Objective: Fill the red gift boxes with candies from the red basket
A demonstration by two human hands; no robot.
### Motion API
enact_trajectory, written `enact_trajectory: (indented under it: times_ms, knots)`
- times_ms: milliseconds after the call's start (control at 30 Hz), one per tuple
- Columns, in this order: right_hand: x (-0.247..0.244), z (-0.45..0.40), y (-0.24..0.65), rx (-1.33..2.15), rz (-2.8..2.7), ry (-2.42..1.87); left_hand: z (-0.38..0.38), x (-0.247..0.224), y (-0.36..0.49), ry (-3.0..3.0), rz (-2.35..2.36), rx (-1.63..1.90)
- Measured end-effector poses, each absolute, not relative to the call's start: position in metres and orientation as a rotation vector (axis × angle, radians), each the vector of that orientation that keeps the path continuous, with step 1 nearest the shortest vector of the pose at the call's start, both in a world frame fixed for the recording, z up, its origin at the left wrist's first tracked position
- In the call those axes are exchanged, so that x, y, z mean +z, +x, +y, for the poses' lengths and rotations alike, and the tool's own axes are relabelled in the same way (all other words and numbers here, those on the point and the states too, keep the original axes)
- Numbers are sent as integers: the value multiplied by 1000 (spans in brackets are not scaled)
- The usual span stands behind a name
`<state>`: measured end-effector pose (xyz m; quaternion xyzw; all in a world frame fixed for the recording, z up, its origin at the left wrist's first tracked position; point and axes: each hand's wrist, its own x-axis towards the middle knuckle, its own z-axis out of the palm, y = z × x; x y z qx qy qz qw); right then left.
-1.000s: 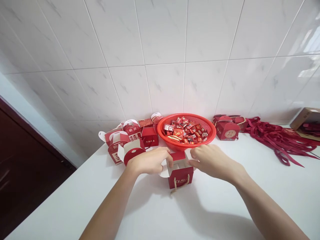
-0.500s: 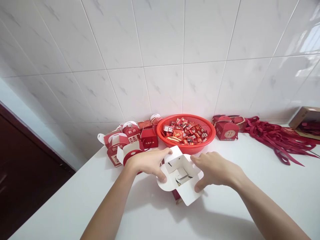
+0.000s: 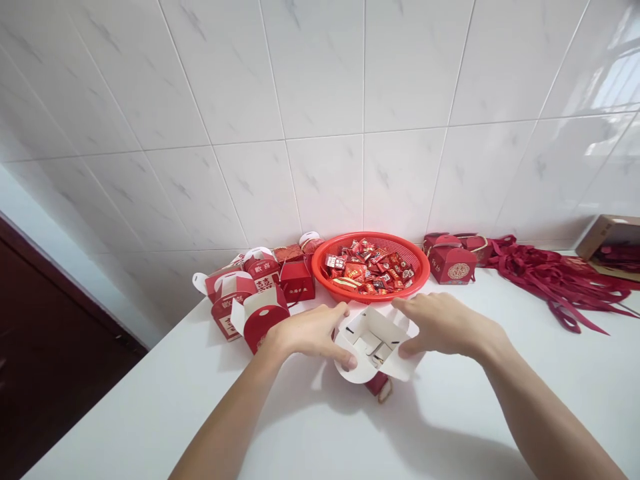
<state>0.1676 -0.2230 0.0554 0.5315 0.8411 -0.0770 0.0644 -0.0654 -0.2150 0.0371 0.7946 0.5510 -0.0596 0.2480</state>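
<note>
Between my hands stands a small gift box [image 3: 367, 337], its flaps spread and its white inside facing up, with a red outer wall and a bit of gold cord at the front. My left hand [image 3: 315, 333] grips the left flap, thumb on the inner face. On the other side my right hand [image 3: 445, 330] holds the right flap between thumb and fingers. Just behind the box is a red plastic basket [image 3: 370, 295] filled with wrapped candies [image 3: 367, 267].
Several red gift boxes [image 3: 297, 280] crowd the table's left back. More red boxes [image 3: 453, 260] sit right of the basket, beside a heap of dark red ribbons [image 3: 555, 280]. An open cardboard box [image 3: 613, 233] stands far right. A tiled wall [image 3: 325, 167] borders the white table [image 3: 150, 413].
Both hands and the gift box have shifted slightly right and toward the basket. The front flap is tilted up more, and the gold cord shows more plainly.
</note>
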Motion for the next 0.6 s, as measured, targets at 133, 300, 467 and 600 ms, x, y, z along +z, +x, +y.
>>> enact_trajectory:
  times_ms: [133, 300, 467, 600]
  knots:
    - [65, -205, 193, -211, 2674, 1712, -221, 46, -66, 2171, 1465, -34]
    - [50, -150, 208, -465, 2967, 1863, -205, 47, -68, 2318, 1437, 436]
    - [14, -97, 193, -672, 2908, 2035, -150, 27, -46, 2399, 1379, 315]
    - [7, -82, 182, -489, 2596, 2006, -108, 18, -25, 2212, 1500, -125]
